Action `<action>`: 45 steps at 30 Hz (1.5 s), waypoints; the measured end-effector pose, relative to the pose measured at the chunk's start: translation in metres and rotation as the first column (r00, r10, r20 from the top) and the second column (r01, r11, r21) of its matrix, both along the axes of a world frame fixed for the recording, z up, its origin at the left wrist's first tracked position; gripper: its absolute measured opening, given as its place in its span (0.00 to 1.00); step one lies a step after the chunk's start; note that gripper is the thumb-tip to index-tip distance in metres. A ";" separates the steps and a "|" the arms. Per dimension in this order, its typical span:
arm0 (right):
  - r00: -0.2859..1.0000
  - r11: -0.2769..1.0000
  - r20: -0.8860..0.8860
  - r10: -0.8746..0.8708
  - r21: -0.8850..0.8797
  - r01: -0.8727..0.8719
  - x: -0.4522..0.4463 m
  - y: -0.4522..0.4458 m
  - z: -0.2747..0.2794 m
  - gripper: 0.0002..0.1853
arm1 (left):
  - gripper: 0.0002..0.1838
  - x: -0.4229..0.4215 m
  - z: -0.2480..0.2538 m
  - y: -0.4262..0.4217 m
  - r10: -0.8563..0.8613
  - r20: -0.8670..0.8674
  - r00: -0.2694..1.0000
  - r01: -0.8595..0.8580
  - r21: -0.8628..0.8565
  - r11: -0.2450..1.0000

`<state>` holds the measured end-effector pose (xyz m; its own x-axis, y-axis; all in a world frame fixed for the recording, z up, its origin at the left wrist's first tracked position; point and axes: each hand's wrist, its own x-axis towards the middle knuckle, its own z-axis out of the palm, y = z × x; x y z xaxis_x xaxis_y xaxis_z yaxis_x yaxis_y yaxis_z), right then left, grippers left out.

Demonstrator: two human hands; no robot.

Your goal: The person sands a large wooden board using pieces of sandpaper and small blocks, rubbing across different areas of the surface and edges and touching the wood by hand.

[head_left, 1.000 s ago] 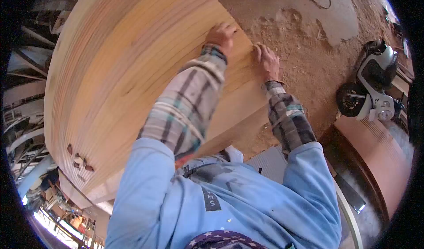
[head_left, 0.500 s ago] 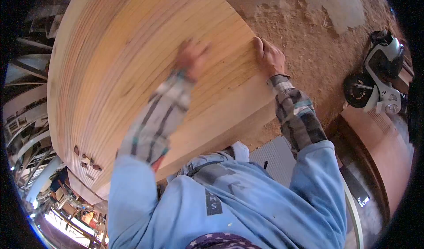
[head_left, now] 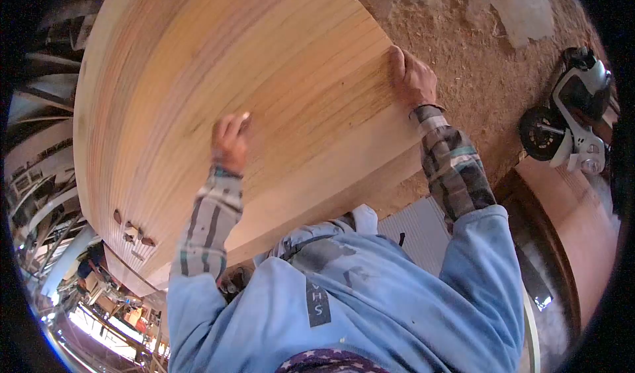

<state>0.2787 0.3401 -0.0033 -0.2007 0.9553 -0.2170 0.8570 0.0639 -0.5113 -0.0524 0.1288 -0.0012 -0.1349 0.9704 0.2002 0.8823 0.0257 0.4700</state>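
A large pale wooden panel (head_left: 297, 62) with long grain stripes stretches out in front of me. My left hand (head_left: 230, 141) is over the middle of its surface, fingers curled in. Whatever those fingers may hold is too small and blurred to make out. At the panel's right corner my right hand (head_left: 415, 79) grips the edge, thumb on the top face and the other fingers partly hidden over the side.
Several small dark brown pieces (head_left: 147, 241) lie on the panel's lower left. Rough dirt ground (head_left: 469, 75) shows at right, with a parked motorbike (head_left: 562, 118). A curved reddish board (head_left: 562, 207) is at lower right. Stacked timber and clutter (head_left: 46, 128) line the left.
My left hand has slid left and toward me across the panel. My right hand keeps its grip on the corner, while the whole view has shifted slightly.
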 end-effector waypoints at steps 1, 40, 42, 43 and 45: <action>1.000 0.999 -0.004 0.002 0.033 -0.002 -0.001 0.000 0.002 0.23 | 0.16 0.014 0.000 0.015 0.006 -0.049 0.999 -0.004 0.030 1.000; 0.999 0.999 -0.031 -0.023 0.030 0.024 0.004 0.003 -0.016 0.25 | 0.16 0.030 -0.007 0.038 0.005 0.177 0.984 -0.012 0.040 0.999; 1.000 1.000 -0.014 -0.019 0.010 0.019 0.002 0.004 -0.010 0.24 | 0.16 0.088 -0.028 0.126 -0.067 0.178 0.982 0.057 0.060 0.997; 1.000 1.000 -0.003 -0.005 -0.012 0.005 0.003 0.005 -0.005 0.24 | 0.17 0.116 -0.027 0.173 -0.160 0.235 0.959 0.137 0.111 0.984; 1.000 0.999 -0.025 -0.014 0.038 0.015 0.009 0.003 -0.015 0.23 | 0.19 0.163 -0.043 0.243 -0.168 0.104 0.980 0.142 0.223 0.964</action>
<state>0.2876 0.3427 -0.0180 -0.1913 0.9657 -0.1758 0.8451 0.0710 -0.5299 0.1110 0.3716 -0.0447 -0.0222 0.9177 0.3965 0.8035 -0.2197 0.5533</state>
